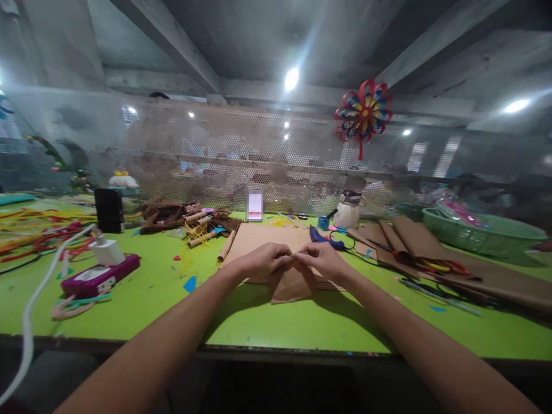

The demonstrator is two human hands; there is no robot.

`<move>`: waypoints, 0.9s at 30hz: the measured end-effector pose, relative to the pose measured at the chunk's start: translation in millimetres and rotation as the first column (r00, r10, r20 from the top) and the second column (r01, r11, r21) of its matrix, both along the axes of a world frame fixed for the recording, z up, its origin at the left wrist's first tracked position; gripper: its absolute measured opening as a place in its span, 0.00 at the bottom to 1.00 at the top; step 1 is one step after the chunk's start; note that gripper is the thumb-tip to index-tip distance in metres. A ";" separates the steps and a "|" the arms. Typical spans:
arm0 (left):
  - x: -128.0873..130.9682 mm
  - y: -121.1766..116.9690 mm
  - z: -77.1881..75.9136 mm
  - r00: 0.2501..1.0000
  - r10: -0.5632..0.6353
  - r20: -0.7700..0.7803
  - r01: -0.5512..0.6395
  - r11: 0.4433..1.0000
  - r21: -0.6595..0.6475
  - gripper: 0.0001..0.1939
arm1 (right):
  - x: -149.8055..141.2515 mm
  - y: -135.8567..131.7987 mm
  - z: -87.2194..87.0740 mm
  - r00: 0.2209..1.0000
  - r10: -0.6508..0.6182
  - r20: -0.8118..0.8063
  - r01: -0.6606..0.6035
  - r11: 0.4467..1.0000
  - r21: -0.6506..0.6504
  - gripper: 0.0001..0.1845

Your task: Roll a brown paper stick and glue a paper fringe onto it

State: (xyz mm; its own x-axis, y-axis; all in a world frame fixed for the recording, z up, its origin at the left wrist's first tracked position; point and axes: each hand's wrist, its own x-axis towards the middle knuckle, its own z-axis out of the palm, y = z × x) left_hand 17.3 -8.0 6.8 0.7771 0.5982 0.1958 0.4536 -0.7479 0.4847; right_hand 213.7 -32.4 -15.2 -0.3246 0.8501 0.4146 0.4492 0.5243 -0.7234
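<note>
Paper (294, 286) at near edge of board (252, 237). Left hand (271, 258) and right hand (325, 259) both pinch its top. Probably light, thin, quick to crease, hardly slippery; best gripped lightly along top.

Your left hand (269, 259) and right hand (324, 260) are bare, as are your slim forearms (172, 328), tapering toward the wrists (241, 268).

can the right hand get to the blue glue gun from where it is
Probably yes: the blue glue gun lies just beyond the right hand, with nothing visible blocking it. That hand seems to be pinching the brown paper, though, so it would likely need to let go first.
</note>
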 end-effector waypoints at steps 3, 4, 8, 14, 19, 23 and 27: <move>1.0 -0.8 -2.3 0.999 0.028 0.036 -0.029 0.999 0.042 0.17 | 1.4 3.8 -3.3 0.996 -0.032 -0.083 0.031 0.999 -0.016 0.15; 0.6 -0.7 -3.2 0.998 0.039 0.043 -0.041 0.998 0.051 0.17 | 1.8 4.8 -4.1 0.994 -0.040 -0.104 0.038 0.999 -0.019 0.15; -1.6 0.4 -4.9 0.997 0.079 -0.015 -0.076 0.986 0.149 0.16 | 3.4 6.4 -4.3 0.980 -0.049 -0.191 0.038 0.997 -0.062 0.16; 0.8 -5.1 -2.4 0.990 0.113 -0.089 -0.080 0.947 0.310 0.17 | 8.2 6.6 -1.3 0.974 0.008 -0.227 -0.034 0.993 -0.113 0.17; 2.6 -8.6 -1.9 0.996 0.078 -0.049 -0.064 0.965 0.253 0.17 | 12.4 8.6 -1.2 0.976 0.037 -0.213 -0.059 0.993 -0.097 0.16; 0.9 -6.6 -1.5 0.999 0.035 -0.004 -0.035 0.999 0.024 0.17 | 15.1 7.5 1.3 0.977 0.046 -0.207 -0.066 0.994 -0.089 0.16; -4.5 -3.0 0.9 1.000 -0.025 -0.004 0.024 0.987 -0.159 0.16 | 19.3 7.0 5.3 0.979 0.030 -0.201 -0.054 0.992 -0.115 0.17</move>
State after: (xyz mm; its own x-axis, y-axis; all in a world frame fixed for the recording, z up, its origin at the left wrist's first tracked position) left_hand 12.8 -11.0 7.7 0.7930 0.6018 0.0949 0.4391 -0.6724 0.5959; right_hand 233.0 -25.3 -9.8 -0.2824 0.8849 0.3705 0.2700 0.4439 -0.8544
